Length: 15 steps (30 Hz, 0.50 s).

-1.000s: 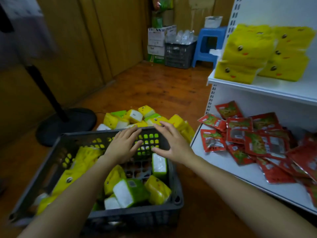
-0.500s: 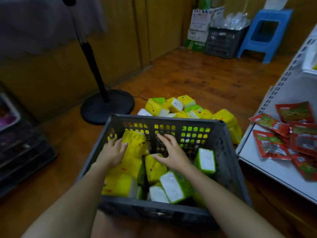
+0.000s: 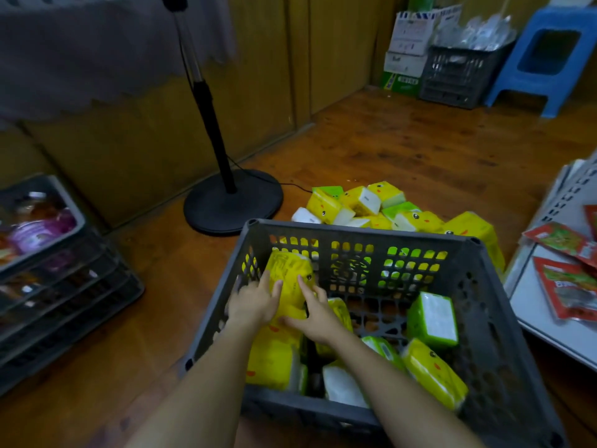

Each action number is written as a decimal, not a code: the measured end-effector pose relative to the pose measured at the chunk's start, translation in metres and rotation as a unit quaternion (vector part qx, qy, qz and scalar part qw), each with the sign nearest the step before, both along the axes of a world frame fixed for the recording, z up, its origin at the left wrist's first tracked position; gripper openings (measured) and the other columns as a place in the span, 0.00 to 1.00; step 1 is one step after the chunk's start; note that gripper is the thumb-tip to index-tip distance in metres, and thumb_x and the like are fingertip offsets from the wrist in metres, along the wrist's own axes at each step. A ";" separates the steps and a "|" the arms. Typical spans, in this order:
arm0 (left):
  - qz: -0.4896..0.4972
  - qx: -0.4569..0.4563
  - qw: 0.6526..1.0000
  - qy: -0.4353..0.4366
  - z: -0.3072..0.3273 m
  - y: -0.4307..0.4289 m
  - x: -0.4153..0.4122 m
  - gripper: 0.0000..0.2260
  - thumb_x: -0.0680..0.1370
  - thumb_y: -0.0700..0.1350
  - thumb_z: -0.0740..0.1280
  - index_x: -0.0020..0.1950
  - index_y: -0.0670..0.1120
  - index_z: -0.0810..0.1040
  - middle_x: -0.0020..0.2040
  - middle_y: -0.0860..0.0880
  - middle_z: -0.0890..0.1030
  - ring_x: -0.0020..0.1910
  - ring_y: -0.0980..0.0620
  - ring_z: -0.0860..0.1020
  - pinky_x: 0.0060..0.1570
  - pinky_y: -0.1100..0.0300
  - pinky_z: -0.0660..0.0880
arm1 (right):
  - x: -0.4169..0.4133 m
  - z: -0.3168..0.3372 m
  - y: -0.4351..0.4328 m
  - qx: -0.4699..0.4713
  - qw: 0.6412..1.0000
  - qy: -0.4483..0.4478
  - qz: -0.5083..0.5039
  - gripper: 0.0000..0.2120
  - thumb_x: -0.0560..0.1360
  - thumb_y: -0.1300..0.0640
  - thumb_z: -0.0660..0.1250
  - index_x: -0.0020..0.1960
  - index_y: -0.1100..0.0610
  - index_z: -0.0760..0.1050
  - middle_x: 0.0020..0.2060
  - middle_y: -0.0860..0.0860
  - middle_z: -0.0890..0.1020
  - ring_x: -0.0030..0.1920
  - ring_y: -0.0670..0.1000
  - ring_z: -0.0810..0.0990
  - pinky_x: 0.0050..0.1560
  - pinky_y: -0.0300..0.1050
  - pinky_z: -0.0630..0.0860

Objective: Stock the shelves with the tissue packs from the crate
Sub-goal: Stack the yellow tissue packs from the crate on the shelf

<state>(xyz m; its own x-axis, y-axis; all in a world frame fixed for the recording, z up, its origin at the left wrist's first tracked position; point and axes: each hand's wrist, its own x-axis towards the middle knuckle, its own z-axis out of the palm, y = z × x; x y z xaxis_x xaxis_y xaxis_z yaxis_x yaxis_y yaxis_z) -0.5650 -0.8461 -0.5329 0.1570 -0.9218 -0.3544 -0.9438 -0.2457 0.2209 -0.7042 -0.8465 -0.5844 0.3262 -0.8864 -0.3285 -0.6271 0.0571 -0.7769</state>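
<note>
Head view: left hand [image 3: 255, 307] and right hand [image 3: 318, 320] grip one yellow tissue pack [image 3: 290, 274] by the crate's [image 3: 355, 228] left wall.

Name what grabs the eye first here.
The left hand and right hand hold a bright yellow tissue pack in the grey crate's far left corner, front and centre. Behind the crate a heap of yellow and green packs lies on the wooden floor; red snack packets lie on the white shelf at right.

Small shop or stockroom: white perforated retail shelf [image 3: 529, 302] carrying red snack packets [image 3: 568, 286]; grey crate [image 3: 355, 228] of tissue packs [image 3: 433, 320]; stacked goods crates [image 3: 71, 286]; cardboard cartons [image 3: 412, 33] against wood-panel wall.
</note>
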 end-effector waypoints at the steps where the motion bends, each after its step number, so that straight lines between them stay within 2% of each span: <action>1: 0.001 0.011 1.000 -0.004 -0.001 0.000 -0.003 0.25 0.82 0.58 0.44 0.77 0.50 0.51 0.75 0.42 0.62 0.73 0.43 0.61 0.72 0.48 0.51 | 0.001 -0.002 -0.002 0.014 1.000 -0.004 -0.001 0.46 0.70 0.46 0.71 0.75 0.44 0.41 0.75 0.56 0.46 0.73 0.57 0.59 0.69 0.48 0.61; 7: 0.019 0.053 0.998 0.032 0.000 -0.002 -0.016 0.26 0.81 0.61 0.43 0.77 0.54 0.47 0.77 0.43 0.57 0.75 0.41 0.56 0.72 0.41 0.43 | 0.013 0.000 -0.009 0.051 0.997 -0.063 -0.019 0.49 0.70 0.53 0.72 0.75 0.46 0.38 0.75 0.58 0.45 0.75 0.56 0.51 0.71 0.47 0.57; 10: 0.017 0.057 0.998 0.035 -0.001 -0.002 -0.016 0.26 0.81 0.61 0.44 0.77 0.55 0.47 0.77 0.43 0.56 0.75 0.40 0.55 0.72 0.40 0.42 | 0.013 0.003 -0.008 0.042 0.995 -0.082 -0.037 0.48 0.71 0.56 0.71 0.75 0.48 0.38 0.75 0.56 0.48 0.75 0.54 0.52 0.70 0.44 0.57; 13: 0.019 0.051 0.997 0.047 -0.001 -0.003 -0.013 0.25 0.81 0.61 0.44 0.77 0.57 0.50 0.76 0.45 0.59 0.74 0.40 0.57 0.72 0.40 0.43 | 0.009 0.006 -0.011 0.038 0.991 -0.109 -0.073 0.46 0.73 0.54 0.70 0.76 0.50 0.38 0.74 0.56 0.51 0.74 0.54 0.54 0.69 0.43 0.58; 15: 0.029 0.029 0.997 0.067 0.000 -0.003 -0.011 0.24 0.81 0.60 0.45 0.76 0.57 0.53 0.75 0.45 0.61 0.73 0.41 0.60 0.71 0.40 0.46 | 0.008 0.010 -0.016 0.053 0.980 -0.138 -0.130 0.46 0.72 0.50 0.70 0.76 0.50 0.39 0.75 0.56 0.52 0.74 0.56 0.55 0.69 0.46 0.58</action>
<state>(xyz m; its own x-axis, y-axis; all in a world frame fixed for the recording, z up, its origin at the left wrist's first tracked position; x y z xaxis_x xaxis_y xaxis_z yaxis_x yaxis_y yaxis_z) -0.5758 -0.8495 -0.5334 0.1572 -0.8902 -0.4277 -0.8907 -0.3148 0.3279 -0.6962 -0.8622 -0.5748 0.1825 -0.9173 -0.3539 -0.3475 0.2765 -0.8960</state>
